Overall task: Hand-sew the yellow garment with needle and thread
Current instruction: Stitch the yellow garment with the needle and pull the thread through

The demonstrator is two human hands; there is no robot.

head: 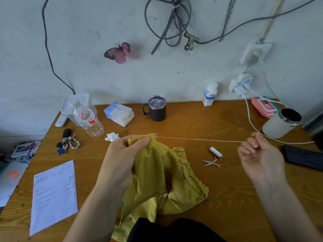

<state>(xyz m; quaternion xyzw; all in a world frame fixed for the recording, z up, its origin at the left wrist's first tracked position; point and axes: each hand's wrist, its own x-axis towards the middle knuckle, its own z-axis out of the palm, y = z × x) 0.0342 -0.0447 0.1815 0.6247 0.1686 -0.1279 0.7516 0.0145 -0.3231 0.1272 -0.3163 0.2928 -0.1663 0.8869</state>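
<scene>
The yellow garment (162,173) lies crumpled on the wooden table (192,119), with its lower part hanging over the near edge. My left hand (122,158) pinches the garment's top edge and lifts it. A white thread (201,140) runs taut from that edge rightward to my right hand (260,154), whose fingertips are closed on the thread's end. A thin needle tip seems to poke up above those fingers. A white thread spool (215,151) and small scissors (214,162) lie between the garment and my right hand.
A dark mug (155,109), tissue pack (119,113), plastic bottle (89,119), keys (65,144) and a paper sheet (54,194) sit on the left and back. A white canister (281,123), charging cable (251,123) and dark case (304,157) crowd the right side.
</scene>
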